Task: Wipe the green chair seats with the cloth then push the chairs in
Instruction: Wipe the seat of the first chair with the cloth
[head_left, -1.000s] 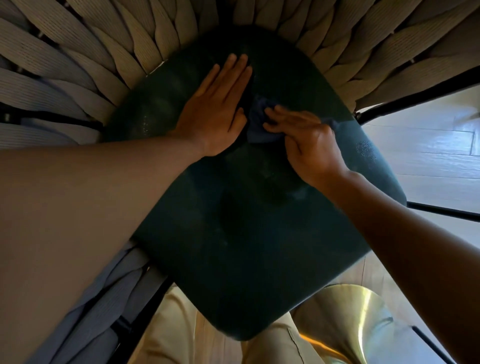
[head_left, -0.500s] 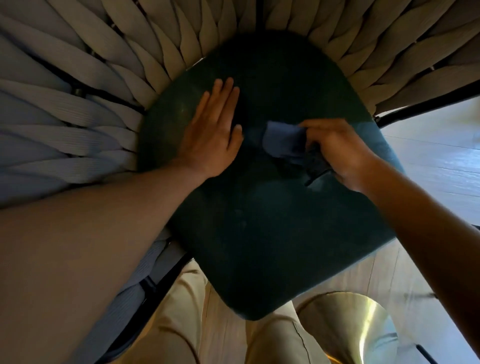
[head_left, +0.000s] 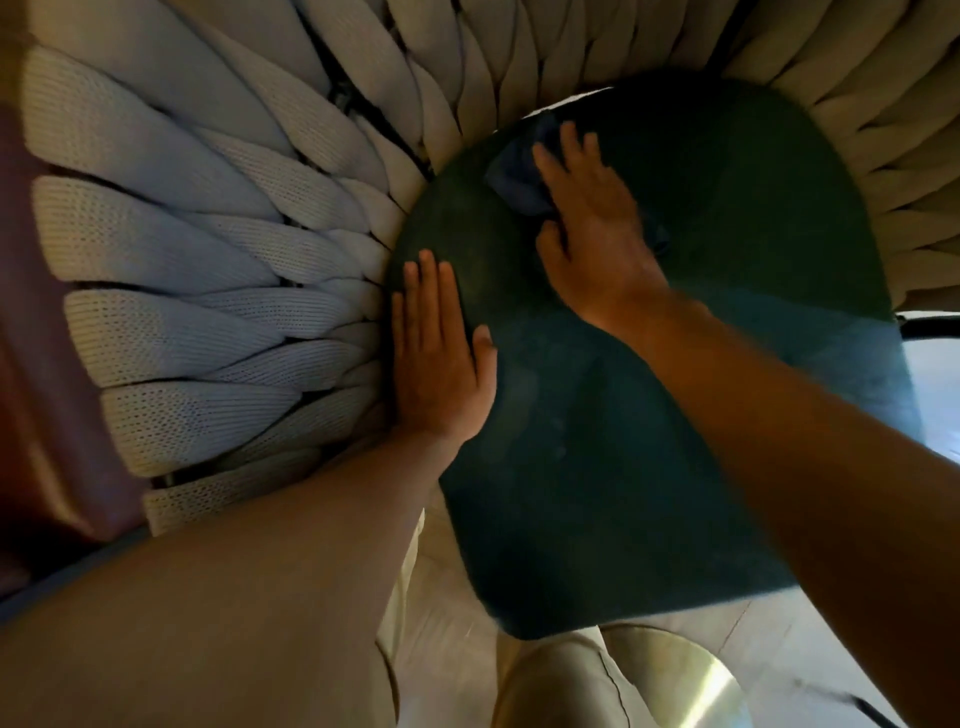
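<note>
A dark green chair seat (head_left: 649, 415) fills the middle and right of the head view. A dark blue cloth (head_left: 514, 179) lies on the seat's far left part, close to the woven backrest. My right hand (head_left: 592, 228) presses flat on the cloth with fingers spread, and most of the cloth is hidden under the palm. My left hand (head_left: 436, 358) rests flat on the seat's left edge, fingers together and pointing away from me, holding nothing.
A backrest of thick beige woven straps (head_left: 208, 260) curves around the seat on the left and far side. A round brass table base (head_left: 691, 680) stands on the pale wood floor (head_left: 810, 644) below the seat's near edge. My beige trouser legs (head_left: 550, 691) show at the bottom.
My right hand has carried the cloth from the seat's middle to its far left, near the backrest, and flattened onto it. My left hand slid back toward the seat's left edge.
</note>
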